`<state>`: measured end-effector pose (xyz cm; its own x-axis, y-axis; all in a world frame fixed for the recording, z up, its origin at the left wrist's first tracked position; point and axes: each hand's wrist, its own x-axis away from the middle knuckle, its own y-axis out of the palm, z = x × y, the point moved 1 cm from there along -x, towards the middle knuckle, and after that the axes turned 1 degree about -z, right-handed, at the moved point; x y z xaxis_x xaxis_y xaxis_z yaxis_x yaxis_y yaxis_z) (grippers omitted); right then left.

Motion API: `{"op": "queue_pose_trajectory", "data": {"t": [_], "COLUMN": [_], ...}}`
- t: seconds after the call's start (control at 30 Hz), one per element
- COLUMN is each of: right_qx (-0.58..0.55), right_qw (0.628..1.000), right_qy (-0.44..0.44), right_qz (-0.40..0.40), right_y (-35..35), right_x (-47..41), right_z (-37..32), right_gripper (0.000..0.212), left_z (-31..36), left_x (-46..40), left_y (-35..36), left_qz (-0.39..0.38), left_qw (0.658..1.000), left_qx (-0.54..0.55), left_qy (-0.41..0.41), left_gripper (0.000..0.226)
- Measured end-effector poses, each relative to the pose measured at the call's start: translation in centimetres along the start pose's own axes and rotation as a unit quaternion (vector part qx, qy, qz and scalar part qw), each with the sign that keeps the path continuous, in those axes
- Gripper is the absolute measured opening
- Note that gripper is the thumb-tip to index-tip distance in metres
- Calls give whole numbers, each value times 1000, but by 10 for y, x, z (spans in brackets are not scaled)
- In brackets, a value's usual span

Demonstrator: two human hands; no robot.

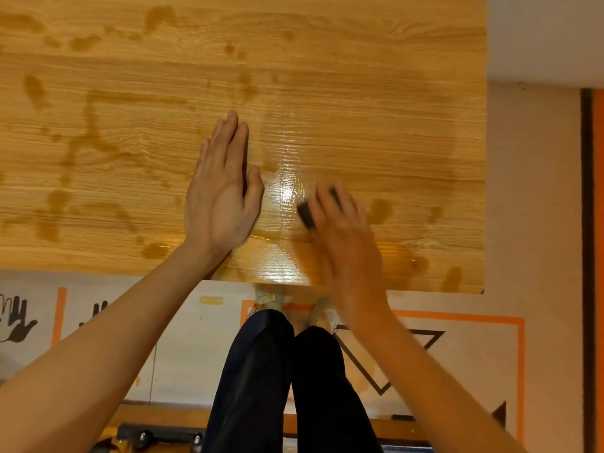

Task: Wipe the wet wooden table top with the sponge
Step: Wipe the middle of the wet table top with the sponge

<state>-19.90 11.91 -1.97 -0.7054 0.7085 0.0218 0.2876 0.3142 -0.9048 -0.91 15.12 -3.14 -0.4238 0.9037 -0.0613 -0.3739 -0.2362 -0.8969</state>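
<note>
- Looks like a marked-out recording or test space, not a home.
- Floor sheet (202,351) printed with black hand outlines (18,318), orange frames (457,317) and a black triangle (389,361) (partly hidden by legs).
- Wood-grain bench (359,60) against a pale wall (542,34).

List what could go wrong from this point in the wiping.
1. The left hand lies flat on the table top beside the glossy wet patch; it could slide, or smear that area.
2. The right hand covers most of the dark sponge and looks blurred, so a fast stroke may spread water rather than lift it.
3. Many damp blotches sit on the far left, and could easily be missed.
</note>
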Motion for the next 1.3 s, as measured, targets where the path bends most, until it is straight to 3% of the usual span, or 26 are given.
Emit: {"op": "queue_pose_trajectory", "data": {"t": [0.07,0.13,0.2,0.33,0.57,0.67,0.83,1.07,1.13,1.3], "right_qx": [-35,-26,1,-36,-32,-9,-44,-26,-23,-46], "right_qw": [999,997,999,998,999,999,996,998,998,992], "right_qy": [-36,-59,-16,52,-3,-6,71,48,50,115], "right_qz": [-16,-30,-37,24,-31,-52,29,-13,-32,37], "right_y": [-5,-11,-21,-30,-27,-37,-47,-42,-49,-63], "right_x": [46,37,-8,-73,54,20,-53,68,42,-36], "right_z": [1,14,24,43,35,52,74,67,79,107], "right_gripper": [53,52,56,44,57,60,45,53,50,45], "left_z": [0,1,1,0,1,1,0,-2,-3,-3], "left_x": [0,-1,-1,-1,0,-2,0,-1,-2,1], "left_y": [0,0,0,1,1,1,3,3,4,5], "left_qz": [0,4,5,1,2,3,5,5,5,7], "left_qw": [1000,1000,1000,1000,1000,1000,1000,1000,1000,1000], "left_qx": [4,6,4,-5,-14,-18,-16,-17,-15,-7], "left_qy": [2,4,6,1,0,-9,-9,-8,-9,-8], "left_gripper": [54,54,53,54,54,55,55,56,56,56]}}
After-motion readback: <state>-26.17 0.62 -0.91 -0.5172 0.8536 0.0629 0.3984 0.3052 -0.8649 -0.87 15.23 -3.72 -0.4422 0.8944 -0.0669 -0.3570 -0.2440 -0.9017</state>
